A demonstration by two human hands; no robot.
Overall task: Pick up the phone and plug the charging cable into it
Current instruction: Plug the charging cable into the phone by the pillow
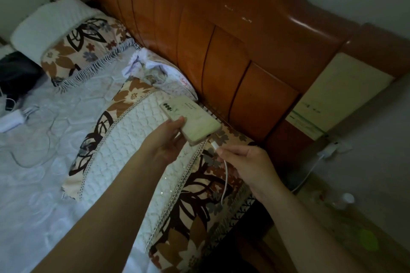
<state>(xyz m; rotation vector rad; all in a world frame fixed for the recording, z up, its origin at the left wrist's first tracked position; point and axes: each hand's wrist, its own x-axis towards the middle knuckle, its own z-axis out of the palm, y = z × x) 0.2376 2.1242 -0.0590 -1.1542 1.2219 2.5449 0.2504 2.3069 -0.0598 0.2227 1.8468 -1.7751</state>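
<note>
Our left hand [165, 139] grips the phone [190, 120], right hand [246, 162] pinches the cable [224, 178]; next, plug meets port squarely.

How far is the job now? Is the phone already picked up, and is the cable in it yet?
Done: the phone is lifted above the pillow, held back side up in the left hand. In hand: the right hand pinches the white charging cable just behind its plug, which points at the phone's near end. Left: a small gap remains, so the plug is not yet inserted.
</note>
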